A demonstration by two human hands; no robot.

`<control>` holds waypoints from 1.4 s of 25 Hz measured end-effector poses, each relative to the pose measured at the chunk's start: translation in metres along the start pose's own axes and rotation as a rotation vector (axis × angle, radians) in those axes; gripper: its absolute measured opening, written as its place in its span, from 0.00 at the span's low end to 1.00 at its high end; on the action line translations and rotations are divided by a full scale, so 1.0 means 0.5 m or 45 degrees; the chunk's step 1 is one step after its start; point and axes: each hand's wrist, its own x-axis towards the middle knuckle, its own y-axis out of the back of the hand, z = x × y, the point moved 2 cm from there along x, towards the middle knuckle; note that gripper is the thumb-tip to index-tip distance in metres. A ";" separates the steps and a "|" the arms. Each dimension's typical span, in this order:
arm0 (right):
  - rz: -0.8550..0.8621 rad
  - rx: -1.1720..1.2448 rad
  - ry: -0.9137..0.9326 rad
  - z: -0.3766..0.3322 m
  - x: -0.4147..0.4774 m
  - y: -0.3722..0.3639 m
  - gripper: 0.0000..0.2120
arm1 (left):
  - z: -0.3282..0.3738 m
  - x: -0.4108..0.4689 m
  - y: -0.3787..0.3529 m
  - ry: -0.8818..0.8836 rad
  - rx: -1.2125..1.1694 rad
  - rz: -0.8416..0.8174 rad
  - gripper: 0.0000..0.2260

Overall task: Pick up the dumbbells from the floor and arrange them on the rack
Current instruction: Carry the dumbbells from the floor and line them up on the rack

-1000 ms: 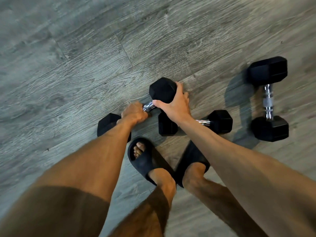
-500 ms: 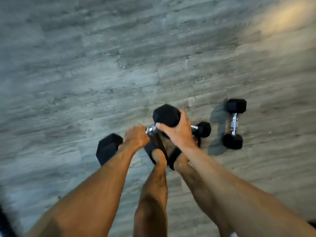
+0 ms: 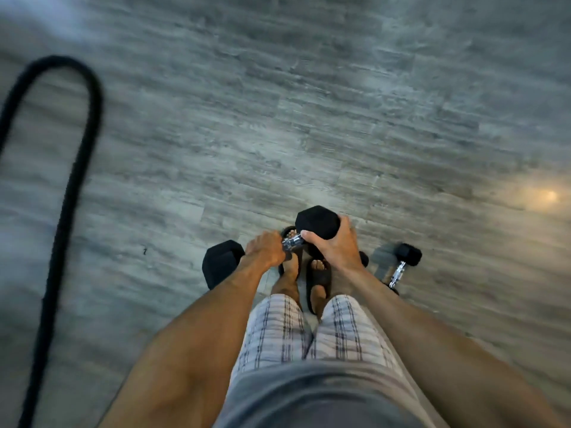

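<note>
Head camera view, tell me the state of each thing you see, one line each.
held dumbbell, carried in both hands above the feet
left hand, grips its chrome handle
right hand, grips one head
right dumbbell, lying on the floor, untouched
black rope, looped on the floor

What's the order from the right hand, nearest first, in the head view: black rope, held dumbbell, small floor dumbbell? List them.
1. Held dumbbell: its head in the grip of the right hand.
2. Small floor dumbbell: floor, to the right.
3. Black rope: far left.
</note>
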 end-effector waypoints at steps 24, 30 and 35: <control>-1.226 -1.398 1.167 -0.141 -0.529 -0.732 0.41 | -0.592 -0.515 -0.439 1.062 -1.850 0.404 0.08; -1.459 -1.604 1.320 -0.075 -0.699 -0.939 0.46 | -0.724 -0.624 -0.561 1.264 -2.105 0.440 0.11; -1.700 -1.779 1.445 -0.013 -0.839 -1.123 0.49 | -0.853 -0.684 -0.659 1.414 -2.331 0.467 0.10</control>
